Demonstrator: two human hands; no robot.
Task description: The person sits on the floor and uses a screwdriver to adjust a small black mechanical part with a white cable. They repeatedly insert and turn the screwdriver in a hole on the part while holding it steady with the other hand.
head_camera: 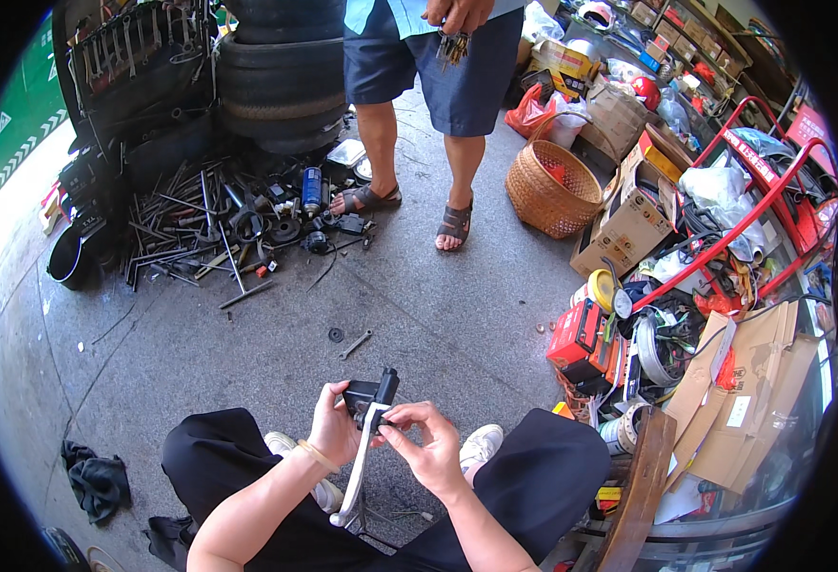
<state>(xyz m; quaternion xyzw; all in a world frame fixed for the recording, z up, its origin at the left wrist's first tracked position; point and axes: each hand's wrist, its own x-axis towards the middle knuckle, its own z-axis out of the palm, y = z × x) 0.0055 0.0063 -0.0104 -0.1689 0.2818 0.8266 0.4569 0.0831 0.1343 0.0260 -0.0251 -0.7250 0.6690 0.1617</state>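
A black brake master cylinder [361, 397] with a silver brake lever [359, 461] is held over my lap. My left hand [334, 427] grips the black body from its left side, thumb on top. The lever hangs down from the body towards me, its ball end lowest. At the lever's pivot, the thumb and index finger of my right hand [427, 440] pinch the assembly; any small part between these fingertips is hidden. On the floor just beyond lie an open-end wrench [356, 344] and a small black round part [335, 334].
A person in sandals [454, 227] stands ahead, holding keys [453, 47]. Loose tools [183, 222] lie heaped by stacked tires [283, 86] at left. To the right are a wicker basket [551, 193], a red battery box [574, 336], cardboard [747, 400] and a wooden bench edge [640, 486].
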